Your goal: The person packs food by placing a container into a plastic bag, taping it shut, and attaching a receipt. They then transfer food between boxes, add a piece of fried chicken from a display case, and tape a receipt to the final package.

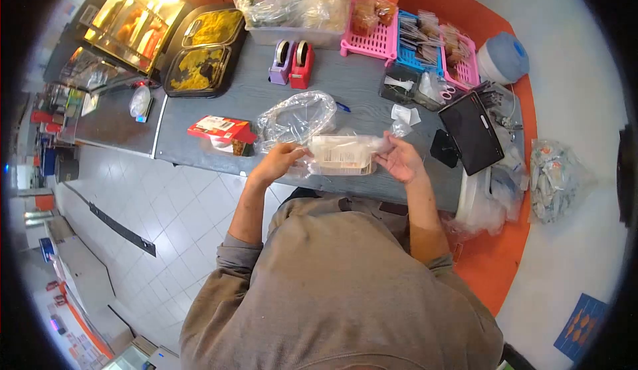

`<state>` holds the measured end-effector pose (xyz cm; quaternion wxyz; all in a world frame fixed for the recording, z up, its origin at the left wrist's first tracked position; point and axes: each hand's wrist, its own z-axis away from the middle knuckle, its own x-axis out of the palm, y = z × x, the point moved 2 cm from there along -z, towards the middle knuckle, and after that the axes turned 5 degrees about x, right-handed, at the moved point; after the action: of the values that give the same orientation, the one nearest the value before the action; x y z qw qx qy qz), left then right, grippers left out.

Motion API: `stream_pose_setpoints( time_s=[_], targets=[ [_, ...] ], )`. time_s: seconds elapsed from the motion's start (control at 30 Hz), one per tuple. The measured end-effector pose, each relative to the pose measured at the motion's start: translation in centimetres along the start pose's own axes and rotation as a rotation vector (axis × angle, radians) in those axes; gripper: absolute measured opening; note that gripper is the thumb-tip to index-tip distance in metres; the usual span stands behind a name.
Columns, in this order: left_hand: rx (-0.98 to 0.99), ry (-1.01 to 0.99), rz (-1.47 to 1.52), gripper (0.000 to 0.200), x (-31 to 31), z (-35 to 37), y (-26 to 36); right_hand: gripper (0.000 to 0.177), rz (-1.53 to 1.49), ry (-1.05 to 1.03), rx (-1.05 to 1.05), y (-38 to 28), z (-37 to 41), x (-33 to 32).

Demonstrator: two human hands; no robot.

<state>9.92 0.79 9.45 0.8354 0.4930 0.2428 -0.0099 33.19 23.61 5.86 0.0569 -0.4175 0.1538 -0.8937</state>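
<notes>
A pale, flat pack with a printed label (340, 152), loosely covered in clear plastic, lies at the front edge of the grey counter. My left hand (282, 161) is closed on the left end of the plastic. At the other end, my right hand (401, 159) pinches the plastic between thumb and fingers, palm partly turned up. Just behind the pack rests a crumpled clear plastic bag (296, 116). To the left of my left hand stands a red and white printed food box (222, 132). A blue pen (343, 107) lies behind the pack.
Purple (280, 71) and red tape dispensers (302, 74) stand further back. Pink (369, 32) and blue baskets (419, 45) line the back right. A dark tablet (471, 132) leans at right. Black food trays (197, 91) and a lit display case (133, 21) occupy the left.
</notes>
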Motion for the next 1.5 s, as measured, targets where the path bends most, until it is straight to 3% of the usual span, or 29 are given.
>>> stream_pose_setpoints(
  time_s=[0.07,0.13,0.17,0.2,0.23,0.27,0.33,0.37,0.43,0.53,0.57,0.67,0.73,0.8,0.83,0.87,0.93,0.97,1.0,1.07,1.13,1.17,1.2,1.27,1.33,1.4,1.43,1.47,1.5],
  targets=[
    [-0.06,-0.074,0.965,0.028,2.1,0.0,-0.6,0.022,-0.069,-0.027,0.0,0.7,-0.9,-1.7],
    [-0.125,-0.018,1.06,0.03,3.0,-1.6,-3.4,0.021,-0.139,-0.153,0.116,1.3,-1.6,-3.1],
    [-0.032,-0.076,1.416,0.031,3.7,-3.0,-6.0,0.021,-0.138,-0.157,0.122,1.4,-1.4,-2.6],
    [0.07,-0.139,1.769,0.032,3.5,-3.2,-5.6,0.022,0.607,0.104,0.041,1.1,-0.7,-1.9],
    [0.066,-0.114,1.761,0.035,3.2,-3.3,-5.7,0.023,1.346,0.374,-0.053,0.8,-0.1,-1.4],
    [0.062,-0.113,1.76,0.035,3.4,-2.9,-5.7,0.023,1.343,0.373,-0.05,0.7,-0.3,-2.6],
    [-0.185,0.141,1.556,0.03,1.9,0.3,0.6,0.018,0.926,0.287,-0.122,-0.3,-0.8,-5.9],
    [-0.181,0.137,1.556,0.03,2.1,-0.3,-1.5,0.018,0.925,0.289,-0.127,-0.5,-0.1,-4.8],
    [0.002,-0.095,0.749,0.031,2.6,-1.7,-7.3,0.019,0.023,0.101,-0.109,-0.4,2.3,-1.0],
    [-0.107,-0.136,0.32,0.04,1.8,-2.6,-7.6,0.024,0.003,-0.001,-0.058,0.3,0.5,-3.5],
    [-0.114,-0.125,0.321,0.04,1.5,-2.9,-7.2,0.024,0.005,-0.008,-0.047,-0.1,-0.6,-6.1],
    [-0.188,0.016,1.348,0.021,1.6,-4.3,-4.4,0.029,-0.022,-0.319,0.116,0.4,-1.2,-9.6],
    [-0.151,-0.023,1.504,0.021,3.4,-6.8,-4.4,0.029,0.624,-0.038,0.03,0.7,2.0,-5.4],
    [-0.117,-0.08,1.655,0.023,3.9,-9.3,-6.3,0.026,0.929,0.032,-0.041,0.0,1.3,-5.4],
    [0.025,-0.46,1.775,0.022,4.2,-10.5,-6.9,0.022,1.232,0.107,-0.113,-0.7,1.0,-5.6],
    [0.171,-0.854,1.858,0.021,4.4,-11.2,-7.2,0.022,1.226,0.12,-0.114,-1.9,0.5,-6.7],
    [0.172,-0.906,1.87,0.024,3.4,-11.2,-7.7,0.028,0.428,0.061,-0.028,-4.7,-1.0,-10.8],
    [-0.05,-0.641,1.572,0.025,2.9,-10.5,-7.8,0.027,0.186,-0.106,0.035,-5.0,-1.3,-12.0],
    [-0.243,-0.385,1.252,0.027,2.2,-10.1,-8.4,0.027,0.178,-0.1,0.029,-4.0,-1.2,-11.3],
    [-0.084,-0.485,0.988,0.033,2.6,-10.3,-9.5,0.03,-0.042,0.18,-0.198,-2.0,-1.1,-9.0],
    [0.165,-0.175,0.331,0.034,2.8,-8.2,-7.3,0.033,0.014,0.132,-0.138,-0.9,-1.4,-10.3],
    [0.148,-0.29,0.162,0.033,2.5,-9.0,-7.5,0.036,0.07,0.078,-0.077,-0.4,-1.2,-11.2],
    [0.158,-0.304,0.167,0.033,2.6,-9.4,-7.4,0.036,0.07,0.091,-0.089,-0.1,-0.3,-10.8],
    [-0.167,-0.231,0.981,0.032,2.9,-10.2,-7.7,0.039,0.562,0.25,-0.168,0.0,0.9,-9.3],
    [-0.203,-0.279,1.116,0.033,3.6,-10.9,-8.1,0.038,0.813,0.32,-0.188,-0.9,1.2,-9.4],
    [-0.264,-0.34,1.389,0.034,5.2,-11.4,-7.9,0.035,0.659,0.484,-0.186,-2.1,0.9,-9.4],
    [-0.118,-0.611,1.61,0.034,6.1,-13.0,-10.0,0.035,0.654,0.49,-0.188,-2.6,-0.1,-10.5],
    [-0.124,-0.62,1.608,0.034,6.4,-13.0,-9.5,0.036,0.528,0.474,-0.16,-3.1,-1.6,-13.0],
    [-0.087,-0.409,1.193,0.034,6.4,-12.8,-8.9,0.037,0.467,0.467,-0.145,-3.2,-2.1,-13.7]
  ],
)
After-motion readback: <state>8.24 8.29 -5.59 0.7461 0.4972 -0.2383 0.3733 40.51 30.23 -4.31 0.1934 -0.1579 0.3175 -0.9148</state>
